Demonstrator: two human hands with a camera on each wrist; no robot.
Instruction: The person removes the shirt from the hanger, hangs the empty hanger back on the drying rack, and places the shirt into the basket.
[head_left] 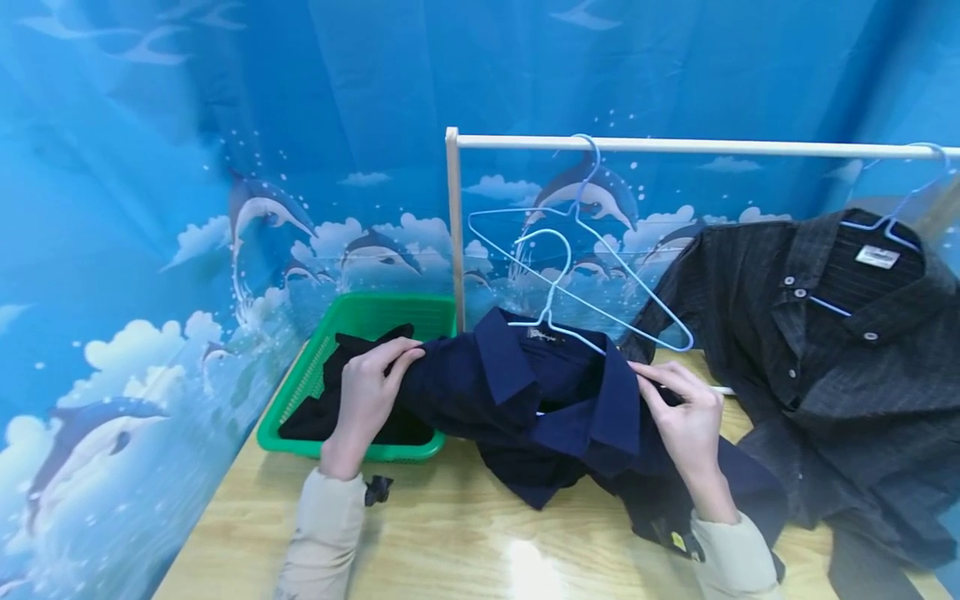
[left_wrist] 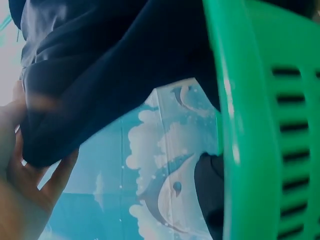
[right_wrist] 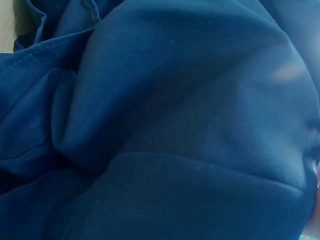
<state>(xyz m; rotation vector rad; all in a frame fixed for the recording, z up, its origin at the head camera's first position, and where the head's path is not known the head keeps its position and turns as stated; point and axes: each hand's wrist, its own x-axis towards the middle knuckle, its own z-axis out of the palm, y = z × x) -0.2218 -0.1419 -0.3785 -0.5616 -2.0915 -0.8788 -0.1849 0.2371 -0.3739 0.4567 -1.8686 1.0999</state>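
Observation:
A navy collared shirt (head_left: 465,379) is stretched between both hands over the table, with a light blue hanger (head_left: 551,304) inside its neck and the hook rising above the collar. My left hand (head_left: 372,387) pinches the shirt at its left shoulder, beside the green basket; the left wrist view shows fingers (left_wrist: 60,175) and thumb around the dark cloth. On the other side my right hand (head_left: 684,412) pinches the cloth just beside the collar. In the right wrist view the navy fabric (right_wrist: 190,110) fills nearly everything, with only a bit of the hand at the right edge.
The green basket (head_left: 438,450) holds black clothing (head_left: 318,417). A white rail (head_left: 675,145) carries a bare blue hanger (head_left: 637,279) behind the shirt. At right, a dark striped shirt (head_left: 892,400) hangs from another hanger (head_left: 918,187). Beneath lies the wooden table (head_left: 450,533).

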